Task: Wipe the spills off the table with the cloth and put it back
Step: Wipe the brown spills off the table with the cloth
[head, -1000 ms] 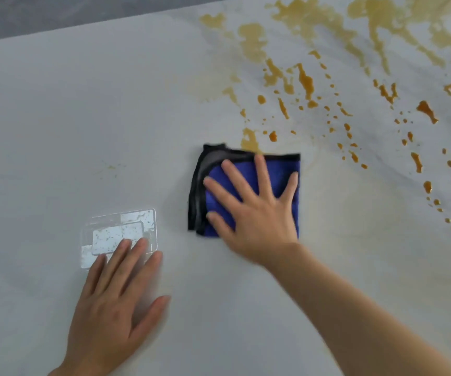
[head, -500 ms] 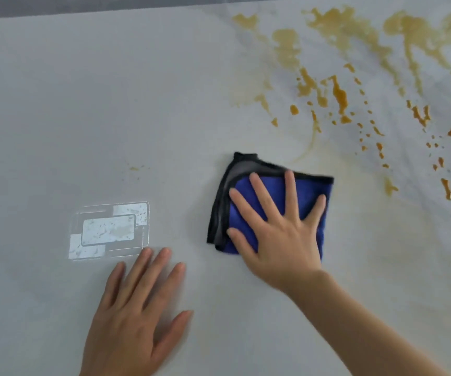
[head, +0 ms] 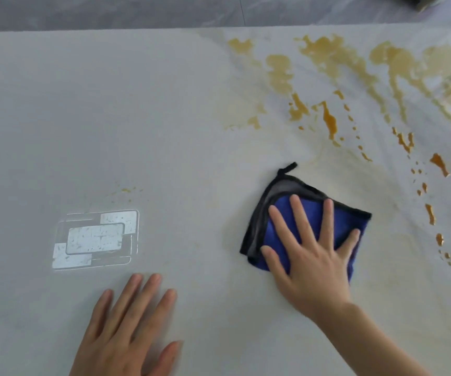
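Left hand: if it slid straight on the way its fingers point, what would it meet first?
The left hand lies flat on the table, fingers pointing away and slightly right. That line looks free of objects; it seems to pass right of the clear plastic tray, possibly reaching small orange droplets.

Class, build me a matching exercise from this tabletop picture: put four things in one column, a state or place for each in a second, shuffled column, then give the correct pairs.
Column 1
1. cloth
2. left hand
3. right hand
4. spills

Column 2
A. flat on the bare table, holding nothing
B. orange-brown, spread over the far right of the table
C. blue with a dark edge, folded, lying on the table
D. fingers spread, pressing down on the cloth

Pairs: 1-C, 2-A, 3-D, 4-B
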Demonstrator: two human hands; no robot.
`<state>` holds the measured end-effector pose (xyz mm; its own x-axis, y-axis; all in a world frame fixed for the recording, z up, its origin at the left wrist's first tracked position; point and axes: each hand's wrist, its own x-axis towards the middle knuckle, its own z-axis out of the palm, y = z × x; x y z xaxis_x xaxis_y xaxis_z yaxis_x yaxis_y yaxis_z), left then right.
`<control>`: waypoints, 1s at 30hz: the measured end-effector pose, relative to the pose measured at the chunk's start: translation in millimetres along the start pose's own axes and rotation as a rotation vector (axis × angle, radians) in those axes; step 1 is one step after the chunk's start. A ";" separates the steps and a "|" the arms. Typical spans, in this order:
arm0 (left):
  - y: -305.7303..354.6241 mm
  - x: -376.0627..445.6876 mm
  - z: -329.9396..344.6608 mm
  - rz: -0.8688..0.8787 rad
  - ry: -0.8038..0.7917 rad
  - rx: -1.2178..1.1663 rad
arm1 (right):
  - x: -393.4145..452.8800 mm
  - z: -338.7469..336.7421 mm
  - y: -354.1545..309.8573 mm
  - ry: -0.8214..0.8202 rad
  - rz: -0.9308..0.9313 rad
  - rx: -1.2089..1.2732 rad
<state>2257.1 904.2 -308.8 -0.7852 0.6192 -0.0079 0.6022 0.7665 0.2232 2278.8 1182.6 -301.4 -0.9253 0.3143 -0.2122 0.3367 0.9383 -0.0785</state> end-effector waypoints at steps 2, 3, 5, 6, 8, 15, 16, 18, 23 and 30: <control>0.0 -0.4 1.2 0.004 -0.001 0.007 | 23.2 -4.7 -5.0 0.011 -0.063 -0.013; -0.6 -0.6 0.5 0.012 0.003 0.015 | 39.3 -7.8 -2.2 0.028 -0.072 -0.014; -1.0 -0.9 -0.3 0.041 0.023 0.034 | 71.4 -12.7 12.9 0.052 -0.055 -0.002; -1.1 -1.9 0.0 0.052 0.031 0.039 | 83.1 -14.3 25.1 0.059 -0.027 0.009; -0.7 -3.6 -0.3 0.052 0.043 0.034 | 95.3 -16.1 54.1 0.055 0.056 0.021; 0.2 -6.2 -0.8 0.041 0.022 0.034 | 35.2 -14.4 102.0 -0.011 0.324 0.085; 1.0 -6.3 -0.9 0.039 0.022 0.032 | 23.3 -13.1 95.4 -0.021 0.298 0.083; 1.3 -7.1 -0.8 0.039 0.019 0.037 | 2.9 -9.8 75.2 -0.043 0.191 0.048; 2.0 -8.4 -2.5 0.038 -0.004 0.038 | 11.1 -4.2 29.9 -0.046 -0.168 -0.036; 3.0 -4.1 -2.9 0.034 -0.003 0.027 | 103.5 -24.4 103.9 0.002 0.110 0.044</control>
<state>2261.7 903.4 -305.2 -0.7637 0.6455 -0.0035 0.6323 0.7492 0.1973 2213.7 1316.2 -307.7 -0.8828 0.4152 -0.2196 0.4434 0.8910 -0.0977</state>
